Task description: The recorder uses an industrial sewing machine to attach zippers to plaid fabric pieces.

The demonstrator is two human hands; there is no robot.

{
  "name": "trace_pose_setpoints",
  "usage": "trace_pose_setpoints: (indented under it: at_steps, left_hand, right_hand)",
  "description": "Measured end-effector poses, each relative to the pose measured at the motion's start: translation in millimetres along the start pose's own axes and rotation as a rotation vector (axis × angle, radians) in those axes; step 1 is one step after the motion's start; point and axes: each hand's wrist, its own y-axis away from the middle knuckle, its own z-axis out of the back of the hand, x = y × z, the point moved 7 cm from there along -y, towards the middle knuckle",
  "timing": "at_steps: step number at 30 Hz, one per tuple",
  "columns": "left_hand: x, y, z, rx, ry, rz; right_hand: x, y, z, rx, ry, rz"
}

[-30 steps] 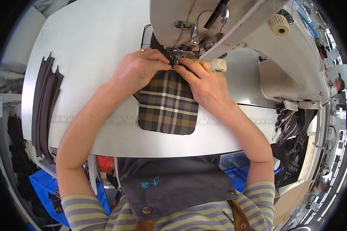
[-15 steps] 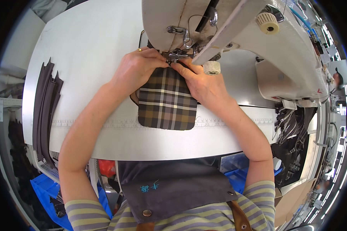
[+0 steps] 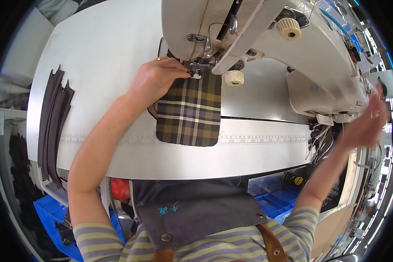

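A plaid fabric piece in brown, black and white, with rounded lower corners, lies flat on the sewing table. Its upper end runs under the presser foot of a sewing machine. My left hand, with a ring on one finger, pinches the fabric at its upper left edge, right beside the foot. A darker brown edge shows from beneath the plaid on the left. Far to the right, by the end of the machine, my right hand is raised off the table; motion smears its fingers.
Dark fabric strips are stacked at the table's left. A printed ruler crosses the table's front. Dark scraps hang at the right edge. Blue bins stand below. The machine's arm overhangs the right side.
My right hand has let go of the fabric beside the presser foot and swung far to the right. My left hand keeps its pinch, and the fabric lies nearly where it was.
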Motion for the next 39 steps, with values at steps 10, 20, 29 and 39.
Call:
trace_pose_setpoints:
  at_steps: [10, 20, 29, 39]
  left_hand:
    - [-2, -1, 0, -0.008, -0.042, -0.058]
    - [-2, -1, 1, -0.019, 0.0, -0.042]
    - [-2, -1, 3, -0.019, -0.008, -0.03]
    - [-1, -1, 1, -0.001, -0.044, -0.056]
  right_hand:
    - [-371, 90, 35, -0.078, -0.498, -1.05]
    - [-388, 39, 35, 0.223, -0.218, -1.207]
    - [-354, 107, 50, -0.126, -0.314, -1.238]
    - [-350, 132, 28, -0.359, -0.919, -1.072]
